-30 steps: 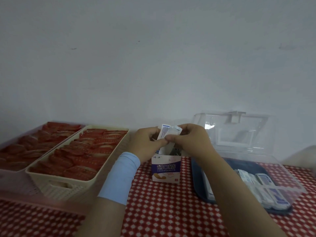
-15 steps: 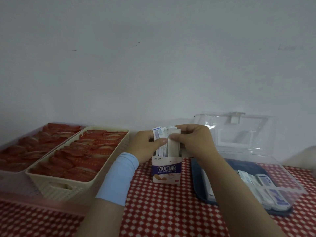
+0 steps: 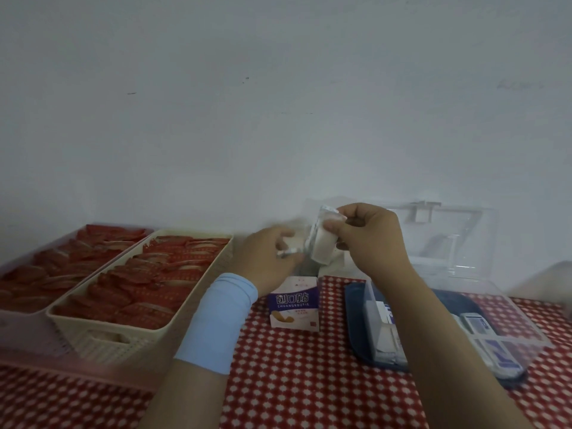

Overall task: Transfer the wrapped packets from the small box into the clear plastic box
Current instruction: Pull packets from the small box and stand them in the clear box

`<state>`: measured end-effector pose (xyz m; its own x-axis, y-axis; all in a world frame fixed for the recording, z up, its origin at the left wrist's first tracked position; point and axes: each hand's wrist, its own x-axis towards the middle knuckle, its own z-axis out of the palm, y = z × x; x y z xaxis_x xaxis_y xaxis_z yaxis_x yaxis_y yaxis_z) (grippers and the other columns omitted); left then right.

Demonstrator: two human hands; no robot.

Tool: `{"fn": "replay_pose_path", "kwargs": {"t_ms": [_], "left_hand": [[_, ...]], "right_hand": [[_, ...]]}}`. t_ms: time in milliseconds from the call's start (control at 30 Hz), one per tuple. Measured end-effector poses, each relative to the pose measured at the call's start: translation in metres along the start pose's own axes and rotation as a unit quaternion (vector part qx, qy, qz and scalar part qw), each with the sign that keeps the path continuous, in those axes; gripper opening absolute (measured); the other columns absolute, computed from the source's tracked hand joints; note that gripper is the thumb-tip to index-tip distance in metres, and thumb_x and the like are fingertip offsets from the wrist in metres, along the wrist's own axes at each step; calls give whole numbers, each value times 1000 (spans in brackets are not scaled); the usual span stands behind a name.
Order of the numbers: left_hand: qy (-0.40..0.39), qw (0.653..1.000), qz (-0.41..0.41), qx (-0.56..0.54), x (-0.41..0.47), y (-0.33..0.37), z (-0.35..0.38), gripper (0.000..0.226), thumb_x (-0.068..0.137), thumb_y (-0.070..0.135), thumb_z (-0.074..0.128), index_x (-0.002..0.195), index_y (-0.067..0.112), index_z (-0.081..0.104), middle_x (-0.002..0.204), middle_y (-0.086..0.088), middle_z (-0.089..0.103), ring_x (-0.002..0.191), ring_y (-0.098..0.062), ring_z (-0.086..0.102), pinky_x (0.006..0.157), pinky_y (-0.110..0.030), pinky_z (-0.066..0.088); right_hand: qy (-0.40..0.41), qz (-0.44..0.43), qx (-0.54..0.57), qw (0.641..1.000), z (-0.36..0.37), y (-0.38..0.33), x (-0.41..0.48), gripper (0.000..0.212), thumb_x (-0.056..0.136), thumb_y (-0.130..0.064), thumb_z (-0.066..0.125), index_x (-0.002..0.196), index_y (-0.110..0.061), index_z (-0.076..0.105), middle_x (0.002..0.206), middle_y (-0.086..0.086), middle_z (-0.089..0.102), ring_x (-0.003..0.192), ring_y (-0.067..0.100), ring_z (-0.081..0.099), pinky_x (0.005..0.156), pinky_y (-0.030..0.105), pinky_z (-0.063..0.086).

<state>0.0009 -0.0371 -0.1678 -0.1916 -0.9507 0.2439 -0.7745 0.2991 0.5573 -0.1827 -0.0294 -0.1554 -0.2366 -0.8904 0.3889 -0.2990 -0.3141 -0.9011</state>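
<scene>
Lifted clear of the small box (image 3: 294,305), the packets (image 3: 320,247) now sit pinched in your right hand (image 3: 370,239); your left hand (image 3: 267,260) grips a loose packet (image 3: 286,251) (blurred).

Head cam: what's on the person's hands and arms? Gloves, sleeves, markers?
No gloves: the left hand and right hand are both bare, with no ring or watch showing. A plain light blue band, tube-shaped and with no visible markings, wraps the left wrist and lower forearm. The right forearm is bare, with no sleeve in view.
</scene>
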Motion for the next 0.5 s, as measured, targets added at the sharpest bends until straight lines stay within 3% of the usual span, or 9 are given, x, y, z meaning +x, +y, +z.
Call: {"fn": "replay_pose_path", "kwargs": {"t_ms": [67, 167, 233, 333, 400, 500], "left_hand": [[50, 994, 3, -95, 3, -4, -5, 38, 90, 44, 64, 125, 33, 54, 110, 17, 58, 104, -9, 56, 90, -28, 46], [112, 960, -4, -257, 2, 1, -18, 14, 95, 33, 61, 105, 24, 62, 104, 8, 65, 95, -6, 60, 79, -21, 46], [33, 921, -9, -387, -2, 7, -23, 15, 96, 28, 61, 99, 14, 67, 97, 1, 72, 87, -11, 65, 76, -23, 48], [-118, 838, -14, -532, -9, 13, -22, 33, 83, 33, 65, 102, 6, 69, 96, -12, 73, 90, -27, 70, 80, -40, 59], [-155, 811, -25, -564, -12, 17, -19, 42, 80, 34, 64, 109, 3, 68, 99, -15, 74, 90, -28, 73, 73, -40, 62], [-184, 759, -32, -624, -13, 19, -16, 42, 78, 34, 62, 108, 6, 69, 98, -16, 74, 85, -25, 73, 69, -37, 62]], "right_hand": [[-6, -15, 11, 1000, -2, -4, -1, 10, 84, -12, 78, 86, -21, 76, 77, -1, 76, 76, 23, 73, 70, 36, 63], [-42, -24, 50, 998, -2, -12, -5, 13, 85, -11, 77, 96, -18, 78, 80, -2, 77, 71, 10, 70, 64, 22, 57], [-65, -22, 90, 994, 2, -17, -9, 14, 85, -9, 76, 98, -15, 78, 78, -4, 77, 68, 3, 67, 61, 16, 52], [-105, -20, 152, 983, 7, -20, -14, 15, 88, -6, 72, 102, -9, 76, 83, 0, 77, 74, 7, 70, 67, 16, 53], [-125, -26, 168, 977, 9, -20, -16, 16, 90, -7, 70, 105, -9, 76, 90, 6, 78, 79, 15, 71, 73, 22, 56], [-130, -15, 185, 974, 11, -21, -18, 20, 92, -9, 68, 111, -8, 74, 94, 6, 78, 82, 13, 73, 71, 20, 56]]}}
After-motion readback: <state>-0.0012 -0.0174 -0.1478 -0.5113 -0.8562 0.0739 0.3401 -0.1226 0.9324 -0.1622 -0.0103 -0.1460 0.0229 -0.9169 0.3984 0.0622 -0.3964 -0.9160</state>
